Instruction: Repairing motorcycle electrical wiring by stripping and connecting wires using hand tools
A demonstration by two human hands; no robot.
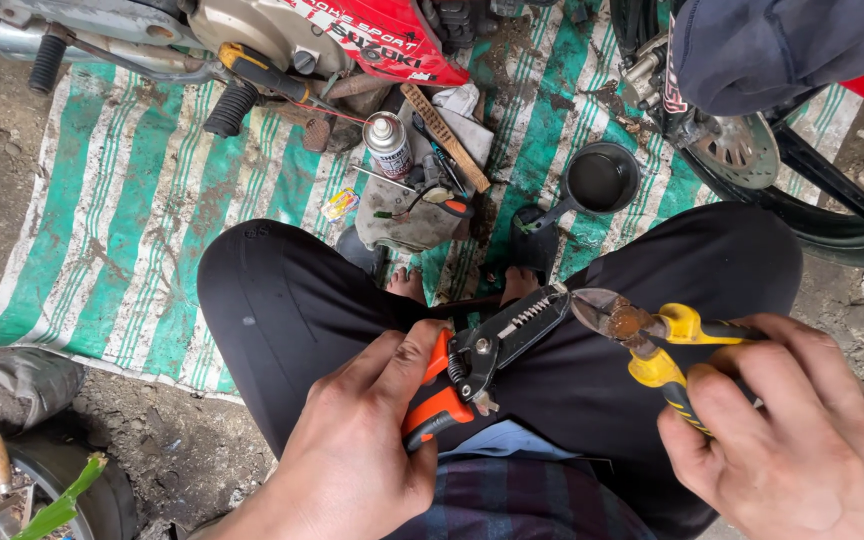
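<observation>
Pliers point(642, 335) with yellow grips sit in the right hand point(787, 435), fingers wrapped around them; rusty jaws meet the tip of an orange-handled stripper point(482, 365) gripped by the left hand point(362, 440). Palms hide both handles' ends. Beyond the fingers, a black cup point(602, 180) holds dark liquid beside a spray can point(388, 145).

Black trousers point(292, 300), plaid shirt hem point(522, 495), bare feet point(407, 285), sleeveless arms.
</observation>
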